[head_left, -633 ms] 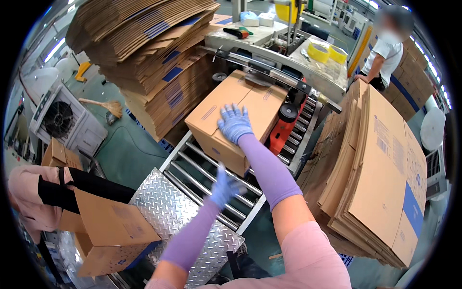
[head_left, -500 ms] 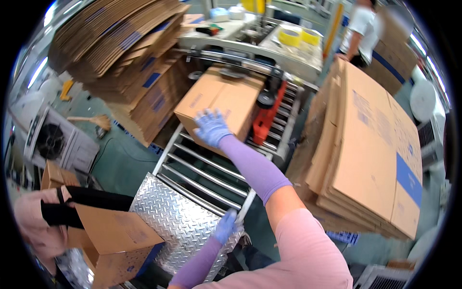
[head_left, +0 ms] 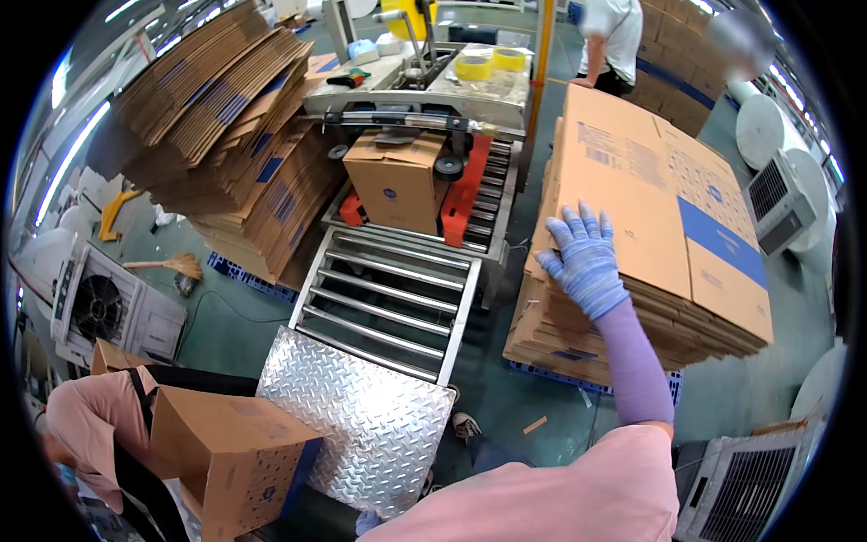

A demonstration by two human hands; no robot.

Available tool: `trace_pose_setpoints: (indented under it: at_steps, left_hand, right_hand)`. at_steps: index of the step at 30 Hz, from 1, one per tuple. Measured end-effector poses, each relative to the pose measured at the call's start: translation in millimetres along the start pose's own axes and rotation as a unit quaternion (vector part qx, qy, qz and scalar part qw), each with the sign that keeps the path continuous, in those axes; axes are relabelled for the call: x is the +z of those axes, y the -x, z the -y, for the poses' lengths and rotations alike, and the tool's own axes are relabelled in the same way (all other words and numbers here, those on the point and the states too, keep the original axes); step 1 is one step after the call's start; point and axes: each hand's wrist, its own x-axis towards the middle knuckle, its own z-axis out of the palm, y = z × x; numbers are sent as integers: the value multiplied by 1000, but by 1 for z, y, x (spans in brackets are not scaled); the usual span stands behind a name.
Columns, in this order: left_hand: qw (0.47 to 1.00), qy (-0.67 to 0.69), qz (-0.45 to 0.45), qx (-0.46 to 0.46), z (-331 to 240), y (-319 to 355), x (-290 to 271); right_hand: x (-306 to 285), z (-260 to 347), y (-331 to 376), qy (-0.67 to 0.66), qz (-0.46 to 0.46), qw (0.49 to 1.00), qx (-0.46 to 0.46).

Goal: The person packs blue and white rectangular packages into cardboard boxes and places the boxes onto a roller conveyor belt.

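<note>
Here, the right hand, spread and empty, overlies the edge of the flattened-carton stack right of the roller conveyor, while the left hand, mostly hidden beside the tread plate, has an indeterminable grip.

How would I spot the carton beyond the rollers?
From the tread-plate platform, follow the roller conveyor ahead. The carton stands beyond it between red rails; unlike the flattened cartons stacked on either side, it is folded into a box.
</note>
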Motion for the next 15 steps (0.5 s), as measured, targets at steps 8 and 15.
trace_pose_setpoints:
  at_steps: [8,15]
  left_hand:
    - [994,55,63,63,23,7,11]
    - [974,83,140,160,-22,52,-15]
  right_hand:
    - [-17,-40,71,-30,-65,997,15]
    - [-201,92,112,-76,-164,965,-189]
